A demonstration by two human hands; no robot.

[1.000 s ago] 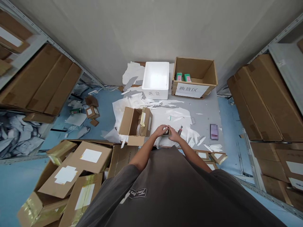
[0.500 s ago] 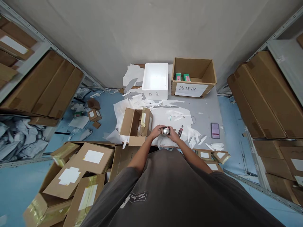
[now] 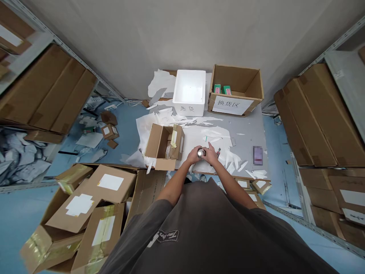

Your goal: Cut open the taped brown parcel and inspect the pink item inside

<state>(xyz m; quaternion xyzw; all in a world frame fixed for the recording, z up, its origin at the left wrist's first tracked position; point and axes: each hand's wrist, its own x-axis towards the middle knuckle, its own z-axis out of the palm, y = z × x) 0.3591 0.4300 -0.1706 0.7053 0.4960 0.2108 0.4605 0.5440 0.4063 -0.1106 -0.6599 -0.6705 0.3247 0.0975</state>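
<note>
Both hands are around a shiny silver, round-topped metal object (image 3: 201, 152) above the near edge of the table. My left hand (image 3: 193, 155) grips its left side with curled fingers. On the opposite side my right hand (image 3: 211, 154) also grips it, one finger pointing away. The object's lower part is hidden, so its exact kind cannot be told. A dark and red pen-like tool (image 3: 218, 152) lies just right of my right hand. To the left stands an open cardboard box (image 3: 179, 146) with its flaps spread and something pale inside.
At the table's back are a white foam box (image 3: 188, 110) and a labelled carton (image 3: 234, 105) holding two green-and-pink packs. Paper scraps (image 3: 232, 160) and a blurred purple rectangle (image 3: 258, 155) lie rightward. A large carton of taped boxes (image 3: 111, 182) stands lower left. Shelves flank both sides.
The silver object has turned in my hands and now shows its round end, and the hands have moved slightly up. My right index finger has stretched out. The camera view has shifted a little.
</note>
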